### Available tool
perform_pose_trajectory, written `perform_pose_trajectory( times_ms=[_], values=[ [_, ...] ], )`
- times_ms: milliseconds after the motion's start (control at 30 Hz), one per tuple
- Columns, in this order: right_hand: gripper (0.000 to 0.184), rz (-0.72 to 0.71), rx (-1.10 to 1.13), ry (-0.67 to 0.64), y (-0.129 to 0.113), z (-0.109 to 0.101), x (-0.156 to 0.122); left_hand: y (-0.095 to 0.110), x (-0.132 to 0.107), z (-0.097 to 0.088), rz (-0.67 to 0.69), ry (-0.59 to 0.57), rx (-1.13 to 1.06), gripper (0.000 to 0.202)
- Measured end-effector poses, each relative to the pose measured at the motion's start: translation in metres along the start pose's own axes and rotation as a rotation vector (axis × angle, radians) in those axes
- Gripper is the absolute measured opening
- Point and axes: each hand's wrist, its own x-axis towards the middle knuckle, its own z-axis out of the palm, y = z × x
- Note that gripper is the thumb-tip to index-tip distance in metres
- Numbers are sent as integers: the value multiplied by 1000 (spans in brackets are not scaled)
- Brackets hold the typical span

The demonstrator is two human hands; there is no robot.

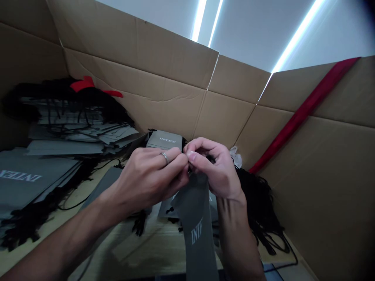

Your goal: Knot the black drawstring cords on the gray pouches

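A grey drawstring bag [197,218] with white lettering hangs down from between my two hands, its top end gathered at my fingertips. My left hand [158,171], a ring on one finger, is closed with its fingertips pinched at the bag's top. Thumb and forefinger of my right hand [215,164] pinch at the same spot, touching the left fingertips. A bit of black cord [210,158] shows inside the curl of the right hand. Exactly what lies between the fingertips is hidden.
Grey bags [20,175] with black cord ends lie stacked at left, a taller pile [70,136] behind them. Another stack [165,139] stands beyond my hands. Black cords [258,203] heap at right. Cardboard walls [175,93] surround the table, with a red strap [304,113] at right.
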Motion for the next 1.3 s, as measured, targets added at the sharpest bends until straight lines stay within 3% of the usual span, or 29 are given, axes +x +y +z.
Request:
perform_pose_trajectory(
  times_ms=[233, 400, 500, 667, 900, 1100, 1200, 1300],
  values=[
    [33, 129, 157, 17, -2, 9, 2, 2, 1, 2, -56, 49, -25, 14],
    [21, -25, 72, 106, -3, 0, -2, 1, 5, -6, -309, -89, -351, 7],
    [19, -81, -11, 145, -7, -5, -5, -2, 8, -10, -379, -151, -518, 11],
    [27, -86, -147, 13, -16, -6, -5, -3, 9, -12, -383, -164, -630, 13],
    [23, -34, 76, -93, -3, -11, 0, 3, 8, -5, -294, -200, -598, 21],
    [42, 173, 349, -46, 3, -6, 7, 12, 8, -4, -285, -178, -590, 25],
    [46, 209, 311, 6, 4, -7, 10, 11, 8, -2, -332, -216, -602, 27],
    [42, 130, 119, 65, -1, -13, 9, 3, 7, 6, -465, -235, -597, 28]
  ],
)
